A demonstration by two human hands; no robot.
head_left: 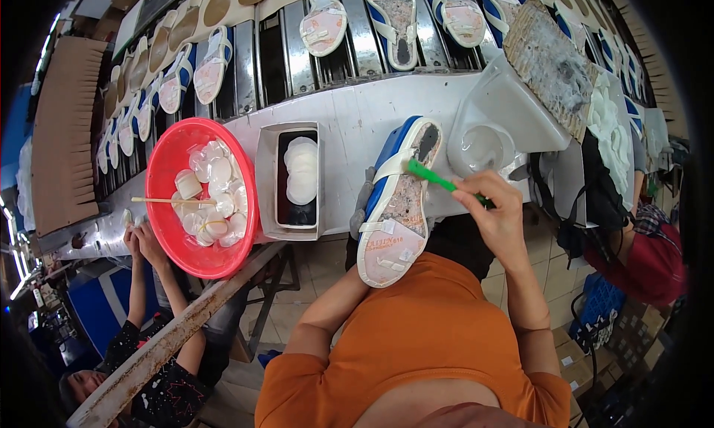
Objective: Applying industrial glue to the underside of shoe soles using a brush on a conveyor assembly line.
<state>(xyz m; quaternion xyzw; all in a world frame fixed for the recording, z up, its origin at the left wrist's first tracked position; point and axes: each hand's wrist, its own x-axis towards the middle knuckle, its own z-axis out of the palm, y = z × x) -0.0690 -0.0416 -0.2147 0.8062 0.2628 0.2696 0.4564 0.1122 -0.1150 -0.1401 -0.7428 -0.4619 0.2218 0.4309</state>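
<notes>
Head view: our left hand (363, 197), grey-gloved where it shows, holds a blue-and-white sandal (390, 212) from behind its left side; most of the hand is hidden, so we cannot tell how far the fingers curl. Sandal is tilted between the edge of the white surface (346, 123) and our lap, speckled face up. Bare right hand (492, 196) is closed in a pinch on a green brush (439, 179), whose head is at the sandal just beside the white strap.

Risks, as we judge them: (1) a skid of the brush could mark the strap or the pale rim; cause, their nearness to its head, worse if the bristles are wet (not resolvable). (2) The sandal could twist under brush pressure if the left-hand hold is loose. (3) A wide swing of the right hand could knock the translucent cup (476, 160), near the brush. Red basin (201, 264) of white discs (219, 171) stands well apart; contact there looks unlikely.
</notes>
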